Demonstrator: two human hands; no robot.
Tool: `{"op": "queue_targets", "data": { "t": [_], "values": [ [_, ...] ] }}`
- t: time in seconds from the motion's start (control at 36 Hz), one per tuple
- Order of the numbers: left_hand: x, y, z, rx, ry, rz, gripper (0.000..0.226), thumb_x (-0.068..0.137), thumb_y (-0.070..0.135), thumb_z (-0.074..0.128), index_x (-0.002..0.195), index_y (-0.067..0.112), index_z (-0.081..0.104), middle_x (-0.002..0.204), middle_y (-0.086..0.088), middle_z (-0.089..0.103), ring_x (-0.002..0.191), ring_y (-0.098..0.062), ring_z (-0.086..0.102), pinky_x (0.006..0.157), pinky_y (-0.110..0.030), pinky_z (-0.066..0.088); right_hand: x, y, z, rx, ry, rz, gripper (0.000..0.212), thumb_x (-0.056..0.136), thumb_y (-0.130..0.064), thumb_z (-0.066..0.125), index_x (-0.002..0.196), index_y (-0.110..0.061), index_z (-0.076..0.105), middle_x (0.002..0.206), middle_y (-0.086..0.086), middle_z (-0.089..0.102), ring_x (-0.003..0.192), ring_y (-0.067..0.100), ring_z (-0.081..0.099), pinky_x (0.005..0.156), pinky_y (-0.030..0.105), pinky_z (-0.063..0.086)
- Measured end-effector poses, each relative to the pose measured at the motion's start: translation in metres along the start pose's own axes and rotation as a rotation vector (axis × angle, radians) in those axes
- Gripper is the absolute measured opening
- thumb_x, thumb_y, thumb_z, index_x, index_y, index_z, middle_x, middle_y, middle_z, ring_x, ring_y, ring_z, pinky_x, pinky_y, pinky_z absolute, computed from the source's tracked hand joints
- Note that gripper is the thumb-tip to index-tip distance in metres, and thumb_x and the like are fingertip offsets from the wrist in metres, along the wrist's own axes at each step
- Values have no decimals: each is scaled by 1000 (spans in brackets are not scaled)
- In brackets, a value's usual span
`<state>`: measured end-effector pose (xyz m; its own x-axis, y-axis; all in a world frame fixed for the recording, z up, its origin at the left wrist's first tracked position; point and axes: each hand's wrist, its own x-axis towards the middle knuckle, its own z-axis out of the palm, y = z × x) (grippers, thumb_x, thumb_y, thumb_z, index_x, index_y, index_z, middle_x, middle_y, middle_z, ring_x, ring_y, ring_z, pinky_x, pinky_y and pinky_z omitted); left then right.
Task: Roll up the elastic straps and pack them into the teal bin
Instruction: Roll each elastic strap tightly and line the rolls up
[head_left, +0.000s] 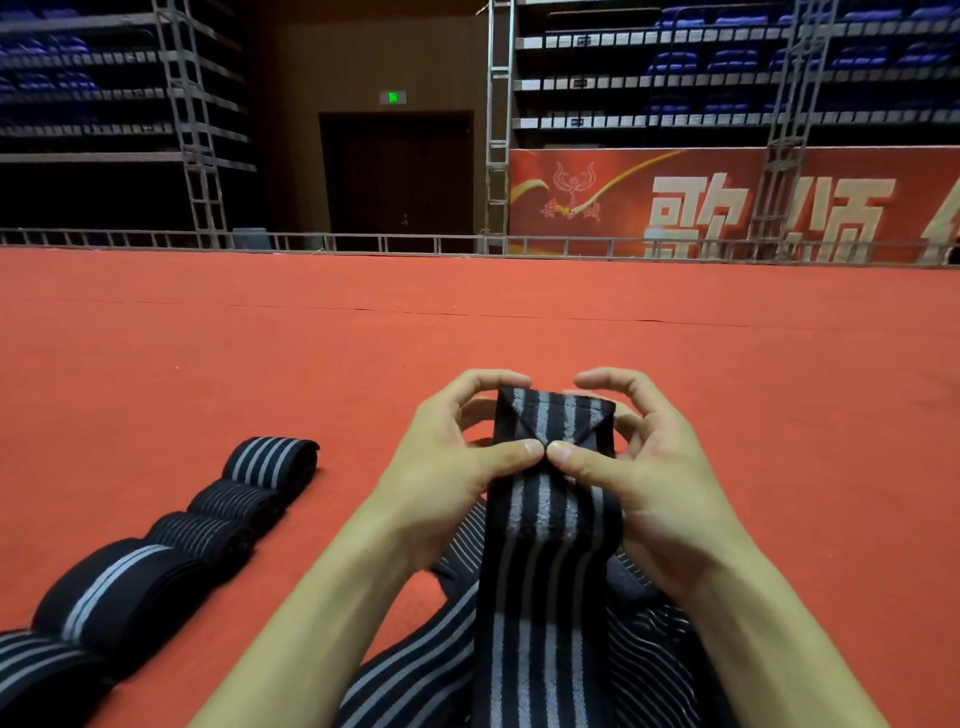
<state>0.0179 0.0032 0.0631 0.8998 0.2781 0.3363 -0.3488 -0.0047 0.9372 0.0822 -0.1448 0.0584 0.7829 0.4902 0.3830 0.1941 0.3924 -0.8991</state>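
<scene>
A black elastic strap with grey stripes (550, 561) runs up from the bottom edge to my two hands. My left hand (447, 467) and my right hand (654, 473) both grip its top end, thumbs touching on the front, fingers curled behind. The end shows a stitched patch with crossed seams. More loose striped straps (415, 670) lie heaped under my forearms. Several rolled straps (270, 462) lie in a diagonal row on the left, the nearest ones larger (119, 592). No teal bin is in view.
I am low over a wide red carpet (467, 322) that stretches ahead. A metal rail (363, 241) borders its far edge. Behind it stand truss towers (497, 130), a dark doorway, a red banner (727, 202) and tiers of blue seats.
</scene>
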Motion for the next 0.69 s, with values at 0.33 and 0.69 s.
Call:
{"op": "queue_targets", "data": {
  "t": [0.33, 0.69],
  "values": [
    [2, -5, 6, 391, 41, 494, 42, 75, -5, 68, 102, 26, 61, 102, 12, 67, 104, -14, 63, 83, -21, 50, 0, -3, -3, 18, -64, 38, 34, 75, -30, 70, 106, -20, 65, 97, 18, 70, 85, 33, 69, 76, 45, 58],
    [-3, 3, 8, -63, -43, 53, 25, 77, 16, 80, 98, 21, 67, 94, -2, 67, 85, -19, 66, 71, -42, 56, 0, -3, -2, -155, -6, -173, 26, 85, 2, 69, 84, -24, 71, 84, 0, 71, 72, 14, 67, 62, 30, 57]
  ]
}}
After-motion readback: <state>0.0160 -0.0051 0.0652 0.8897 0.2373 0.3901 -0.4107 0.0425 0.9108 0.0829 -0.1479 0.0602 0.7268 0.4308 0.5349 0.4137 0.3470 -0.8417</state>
